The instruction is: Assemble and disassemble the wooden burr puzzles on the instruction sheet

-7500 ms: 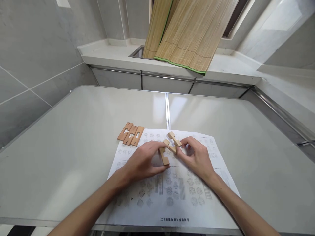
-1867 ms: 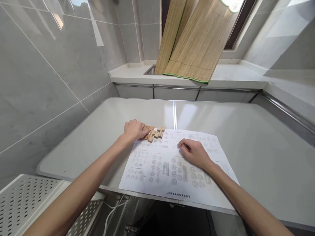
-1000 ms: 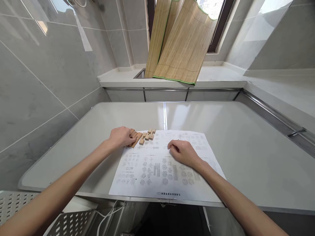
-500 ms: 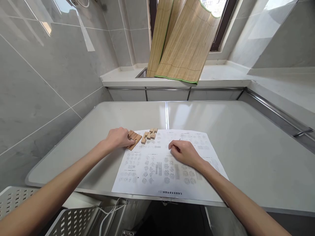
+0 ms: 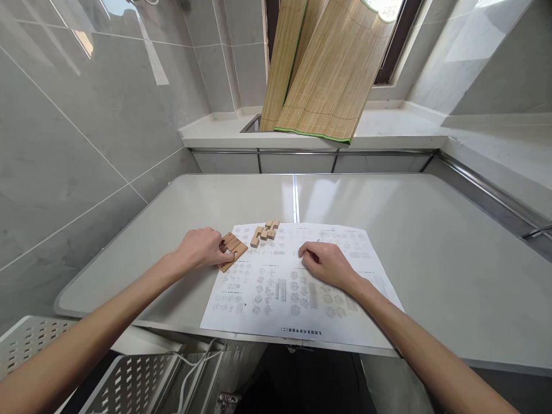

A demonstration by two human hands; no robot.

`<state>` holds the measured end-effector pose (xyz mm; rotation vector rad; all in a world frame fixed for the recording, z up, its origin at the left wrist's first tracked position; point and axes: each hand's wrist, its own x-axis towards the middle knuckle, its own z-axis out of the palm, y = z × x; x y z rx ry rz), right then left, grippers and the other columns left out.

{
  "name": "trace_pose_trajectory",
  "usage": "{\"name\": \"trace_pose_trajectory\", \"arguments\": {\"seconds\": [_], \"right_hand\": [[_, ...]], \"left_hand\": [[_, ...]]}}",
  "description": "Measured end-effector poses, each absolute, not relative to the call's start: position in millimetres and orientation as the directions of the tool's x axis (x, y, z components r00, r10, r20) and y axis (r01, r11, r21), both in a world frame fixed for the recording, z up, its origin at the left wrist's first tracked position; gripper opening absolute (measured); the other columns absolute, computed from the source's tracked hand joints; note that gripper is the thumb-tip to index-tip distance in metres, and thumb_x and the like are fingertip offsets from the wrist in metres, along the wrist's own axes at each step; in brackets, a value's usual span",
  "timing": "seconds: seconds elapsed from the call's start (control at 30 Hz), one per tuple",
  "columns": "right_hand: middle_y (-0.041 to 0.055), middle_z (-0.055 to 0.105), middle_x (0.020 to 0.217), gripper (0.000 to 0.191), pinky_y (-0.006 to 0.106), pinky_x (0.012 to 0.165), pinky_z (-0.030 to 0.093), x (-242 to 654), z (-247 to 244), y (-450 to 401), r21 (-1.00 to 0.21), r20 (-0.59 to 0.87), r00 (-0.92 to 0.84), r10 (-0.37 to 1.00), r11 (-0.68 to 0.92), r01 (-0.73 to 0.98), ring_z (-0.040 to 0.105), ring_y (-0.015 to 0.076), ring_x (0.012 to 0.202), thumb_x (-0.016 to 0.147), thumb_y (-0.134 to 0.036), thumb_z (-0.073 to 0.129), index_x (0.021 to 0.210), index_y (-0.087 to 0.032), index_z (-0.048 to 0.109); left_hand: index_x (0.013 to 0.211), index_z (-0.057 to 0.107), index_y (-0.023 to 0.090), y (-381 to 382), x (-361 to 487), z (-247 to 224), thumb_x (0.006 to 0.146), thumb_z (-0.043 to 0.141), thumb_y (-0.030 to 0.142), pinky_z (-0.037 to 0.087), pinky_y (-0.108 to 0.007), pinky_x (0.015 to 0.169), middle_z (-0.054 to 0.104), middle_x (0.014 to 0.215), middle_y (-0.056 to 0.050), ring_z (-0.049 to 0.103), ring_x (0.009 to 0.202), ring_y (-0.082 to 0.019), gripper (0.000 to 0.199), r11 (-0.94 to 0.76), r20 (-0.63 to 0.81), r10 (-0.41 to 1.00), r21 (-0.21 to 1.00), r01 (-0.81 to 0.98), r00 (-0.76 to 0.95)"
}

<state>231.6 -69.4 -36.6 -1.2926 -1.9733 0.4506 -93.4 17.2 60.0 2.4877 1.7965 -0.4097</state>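
Resting on the table [image 5: 414,230], a printed sheet [image 5: 267,319] is partly covered by both hands; from its centre, the clock directions are taken as seen by the wearer. At ten o'clock, dark wooden pieces [image 5: 237,248] are laid flat side by side, partly over the sheet's edge. They are held at their left side by the left hand [image 5: 199,247], whose fingers are curled in and nearly closed, with the thumb laid across the wood. At eleven o'clock, just beside the dark pieces, a group of pale notched blocks [image 5: 264,234] is set on the sheet, close together and untouched by either hand. At about two o'clock, the right hand [image 5: 326,263] is rested on the paper, its fingers folded into a loose fist; nothing can be seen held in it. Beyond the table, towards twelve o'clock, a bamboo mat [image 5: 330,75] edged in green is draped over a white counter [image 5: 388,127], with part of a sink [image 5: 251,124] left visible. Towards eight o'clock, white perforated baskets [image 5: 125,382] are partly hidden by the left forearm.
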Motion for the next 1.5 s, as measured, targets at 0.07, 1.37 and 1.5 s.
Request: {"name": "trace_pose_trajectory", "arguments": {"seconds": [0.07, 1.37, 1.5], "right_hand": [[-0.0015, 0.069, 0.065, 0.025, 0.028, 0.059, 0.042, 231, -36, -70, -0.63, 0.378, -0.236, 0.895, 0.436, 0.643, 0.061, 0.016, 0.057, 0.09, -0.009, 0.051, 0.084, -0.023, 0.071], [0.0027, 0.075, 0.104, 0.017, 0.025, 0.074, 0.062, 241, -18, -52, -0.623, 0.01, -0.211, 0.977, -0.159, -0.766, 0.069, 0.0145, 0.085, 0.101, -0.037, 0.068, 0.106, -0.023, 0.075], [-0.0009, 0.073, 0.094, 0.015, 0.018, 0.055, 0.057, 243, -23, -46, -0.628, 0.011, -0.198, 0.98, -0.147, -0.764, 0.063, 0.0093, 0.067, 0.1, -0.034, 0.071, 0.11, -0.023, 0.074]], "left_hand": [[0.053, 0.058, 0.022, 15, -96, 61, 0.072, 0.064, 0.06, 0.032, -0.034, 0.056, 0.067, 0.062, -0.011, 0.062, 0.06, -0.026, 0.043, -0.329, -0.241, 0.925, -0.125, 0.936, 0.293], [0.074, 0.069, 0.017, -1, 106, 92, 0.093, 0.057, 0.033, 0.033, -0.035, 0.06, 0.063, 0.07, -0.01, 0.063, 0.07, -0.026, 0.028, -0.712, 0.03, 0.7, -0.055, 0.7, 0.714], [0.089, 0.068, 0.014, 2, 99, 81, 0.098, 0.059, 0.041, 0.044, -0.036, 0.074, 0.067, 0.103, -0.015, 0.064, 0.096, -0.03, 0.029, -0.713, 0.151, 0.698, 0.052, 0.699, 0.7]]}}
